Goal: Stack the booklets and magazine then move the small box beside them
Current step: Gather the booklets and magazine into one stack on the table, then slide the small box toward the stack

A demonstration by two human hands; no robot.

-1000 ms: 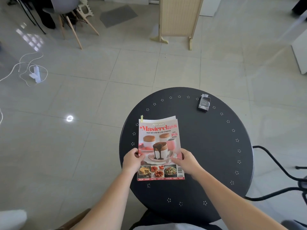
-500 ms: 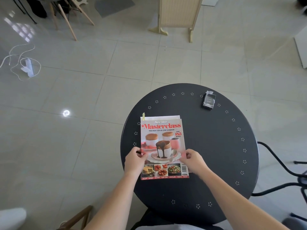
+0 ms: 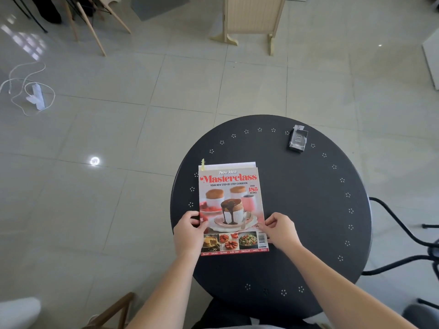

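Note:
A cookbook magazine (image 3: 231, 198) with a red "Masterclass" title lies on top of white booklets (image 3: 229, 164), whose top edges and a yellow tab peek out behind it. The stack rests on the left half of a round black table (image 3: 308, 210). My left hand (image 3: 188, 230) pinches the stack's left edge near the bottom. At the right edge, my right hand (image 3: 280, 230) pinches the stack at the same height. A small dark box (image 3: 297, 140) with a silvery top lies apart at the table's far right side.
A black metal chair frame (image 3: 408, 236) stands right of the table. On the tiled floor lie a white power strip with cable (image 3: 35, 96) at far left, wooden chair legs (image 3: 92, 27) and a wooden screen (image 3: 251, 17) at the back.
The view has tilted slightly; the stack sits squarer to me and both hands stay on its side edges. The small box has not moved.

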